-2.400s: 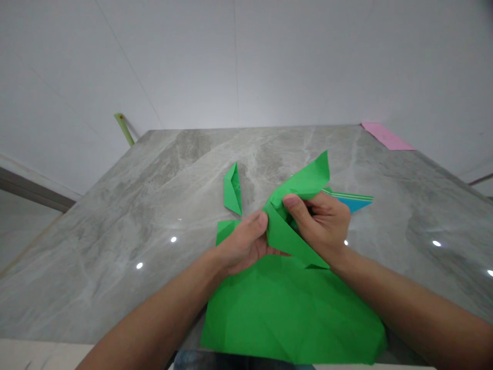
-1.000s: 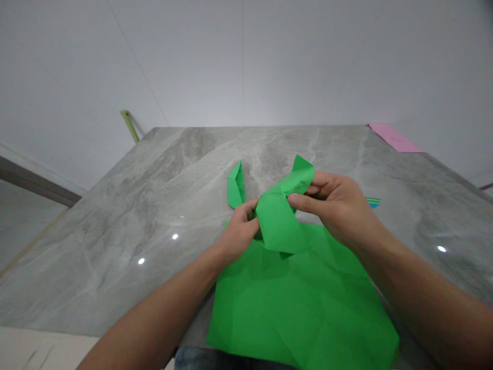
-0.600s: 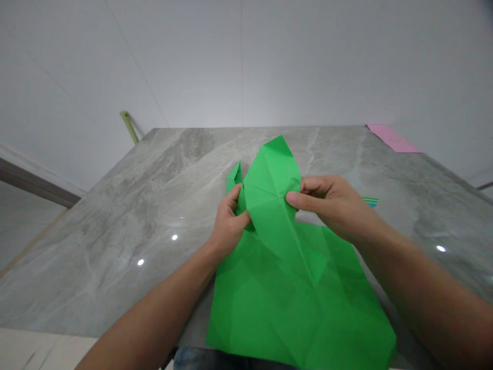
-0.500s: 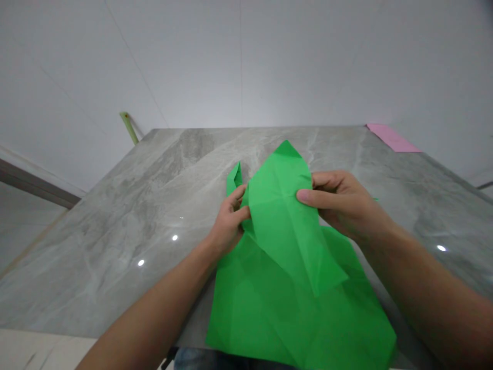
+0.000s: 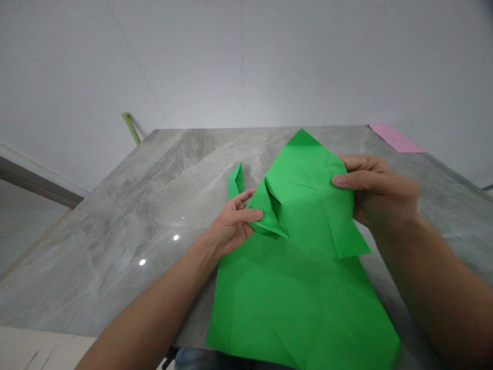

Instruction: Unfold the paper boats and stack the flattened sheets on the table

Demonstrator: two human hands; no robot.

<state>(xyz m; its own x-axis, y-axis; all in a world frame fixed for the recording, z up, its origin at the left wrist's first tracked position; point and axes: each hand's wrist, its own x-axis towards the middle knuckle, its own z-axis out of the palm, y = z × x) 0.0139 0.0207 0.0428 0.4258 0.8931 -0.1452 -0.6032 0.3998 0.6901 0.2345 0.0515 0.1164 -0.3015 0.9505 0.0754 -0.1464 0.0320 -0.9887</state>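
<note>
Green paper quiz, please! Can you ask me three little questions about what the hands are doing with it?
1. True or false: the right hand holds scissors.
2. Pick one: what colour is the flat paper at the far right corner of the table? A blue, B pink, C yellow.
3. Short answer: how many hands grip the creased green sheet lifted above the big green sheet?

Key
1. False: it pinches the creased green sheet's right edge.
2. B.
3. Two: the left hand pinches its folded left corner, and the right hand grips the other side.
</note>
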